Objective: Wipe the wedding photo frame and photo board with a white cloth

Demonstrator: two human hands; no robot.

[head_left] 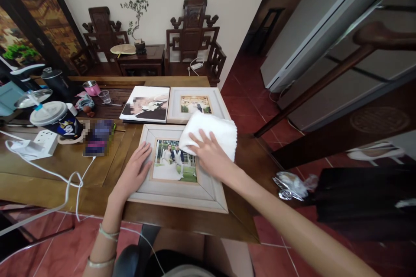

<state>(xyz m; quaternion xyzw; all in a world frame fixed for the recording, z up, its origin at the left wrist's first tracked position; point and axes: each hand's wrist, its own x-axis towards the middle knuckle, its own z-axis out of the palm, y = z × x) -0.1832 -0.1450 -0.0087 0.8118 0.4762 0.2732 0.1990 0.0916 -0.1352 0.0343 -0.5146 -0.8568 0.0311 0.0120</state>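
Observation:
A pale wooden picture frame with a photo of a couple outdoors lies flat near the table's front edge. My left hand rests on the left border of this frame, fingers stretched out flat. Under my right hand is a white cloth, pressed onto the upper right part of the frame. The cloth hides that corner and overlaps the lower edge of a second framed photo behind it. Beside that second frame lies a photo album with a white and dark cover.
On the wooden table to the left are a phone on a charging cable, a power strip, a lidded cup, a pink mug and a small clear cup. A dark wooden chair stands at the right.

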